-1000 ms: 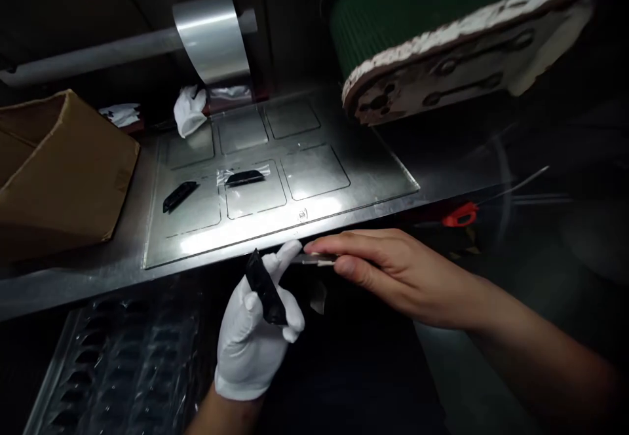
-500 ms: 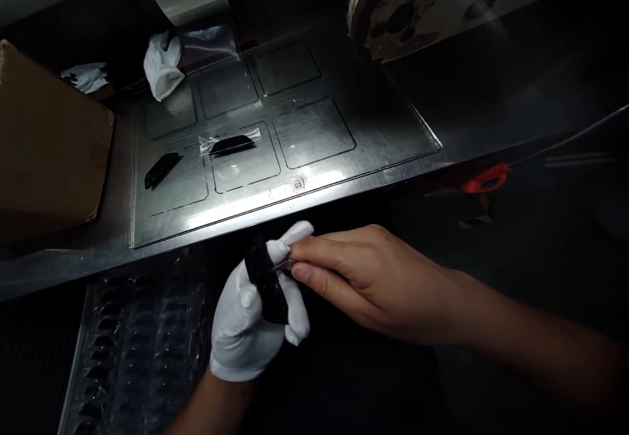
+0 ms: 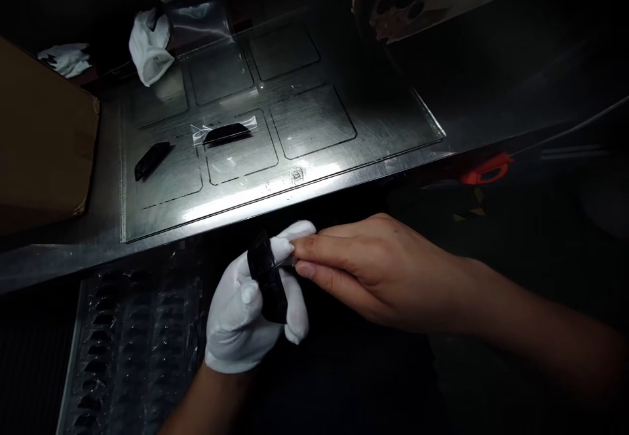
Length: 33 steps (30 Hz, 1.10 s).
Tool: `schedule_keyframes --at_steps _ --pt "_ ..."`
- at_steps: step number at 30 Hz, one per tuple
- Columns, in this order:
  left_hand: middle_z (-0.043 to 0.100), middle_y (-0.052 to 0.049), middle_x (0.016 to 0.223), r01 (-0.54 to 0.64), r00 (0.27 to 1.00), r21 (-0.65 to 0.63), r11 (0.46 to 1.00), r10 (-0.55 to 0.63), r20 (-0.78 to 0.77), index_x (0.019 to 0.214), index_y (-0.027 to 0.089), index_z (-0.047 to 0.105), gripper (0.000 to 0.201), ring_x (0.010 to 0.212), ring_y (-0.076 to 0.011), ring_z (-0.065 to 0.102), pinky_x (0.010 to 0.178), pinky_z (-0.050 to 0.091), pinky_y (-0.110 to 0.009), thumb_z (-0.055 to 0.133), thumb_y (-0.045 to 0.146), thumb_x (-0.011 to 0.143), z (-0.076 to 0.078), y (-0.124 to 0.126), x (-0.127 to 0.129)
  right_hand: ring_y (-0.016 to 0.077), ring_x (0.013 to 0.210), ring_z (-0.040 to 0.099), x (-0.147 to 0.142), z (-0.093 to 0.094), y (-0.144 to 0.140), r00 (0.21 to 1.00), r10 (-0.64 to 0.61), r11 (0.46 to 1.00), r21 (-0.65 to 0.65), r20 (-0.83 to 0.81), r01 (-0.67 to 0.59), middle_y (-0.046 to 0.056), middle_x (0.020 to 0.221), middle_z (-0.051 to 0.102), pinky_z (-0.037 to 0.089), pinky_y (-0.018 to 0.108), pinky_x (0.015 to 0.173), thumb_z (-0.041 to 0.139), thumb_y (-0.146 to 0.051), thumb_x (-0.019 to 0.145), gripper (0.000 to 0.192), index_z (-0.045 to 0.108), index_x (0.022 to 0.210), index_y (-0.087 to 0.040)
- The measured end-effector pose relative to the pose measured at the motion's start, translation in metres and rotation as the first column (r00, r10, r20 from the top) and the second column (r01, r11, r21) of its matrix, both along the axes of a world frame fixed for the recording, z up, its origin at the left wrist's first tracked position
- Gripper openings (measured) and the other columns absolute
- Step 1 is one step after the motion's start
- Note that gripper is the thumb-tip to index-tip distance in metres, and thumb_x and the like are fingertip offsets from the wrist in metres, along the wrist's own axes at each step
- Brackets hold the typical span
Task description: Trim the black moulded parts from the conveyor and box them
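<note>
In front of the metal desk [image 3: 105, 186], I hold a black part [image 3: 272, 294] tilted in my gloved left hand [image 3: 228, 333], its fingers clamped around the piece. My bare right hand [image 3: 368, 268] closes thumb and forefinger on a thin tool [image 3: 287, 262] — its tip at the part's side, though I cannot tell whether they touch. Beyond, on a clear plate [image 3: 314, 127], a second black piece [image 3: 152, 160] lies beside a black piece in clear film [image 3: 227, 134], with a cardboard box [image 3: 44, 140] at left.
</note>
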<state>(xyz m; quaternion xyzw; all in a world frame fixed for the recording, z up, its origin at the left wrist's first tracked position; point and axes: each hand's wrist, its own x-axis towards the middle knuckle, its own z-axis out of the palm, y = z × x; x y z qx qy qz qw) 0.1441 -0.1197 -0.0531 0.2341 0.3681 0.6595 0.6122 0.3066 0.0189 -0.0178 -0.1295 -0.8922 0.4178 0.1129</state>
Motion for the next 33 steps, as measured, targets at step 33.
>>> schedule_keyframes --at_steps 33 --pt "0.069 -0.010 0.139 -0.103 0.991 -0.028 0.994 0.105 0.080 0.124 0.024 0.077 0.038 0.051 -0.0026 0.057 0.044 0.045 -0.017 0.065 0.049 0.098 0.007 0.002 0.009 0.0207 0.106 0.074 0.023 0.024 0.019 0.980 -0.173 0.981 0.070 -0.097 0.180 0.003 0.117 0.078 0.060 0.032 0.087 0.052 -0.028 0.107 0.034 0.068 0.138 -0.027"
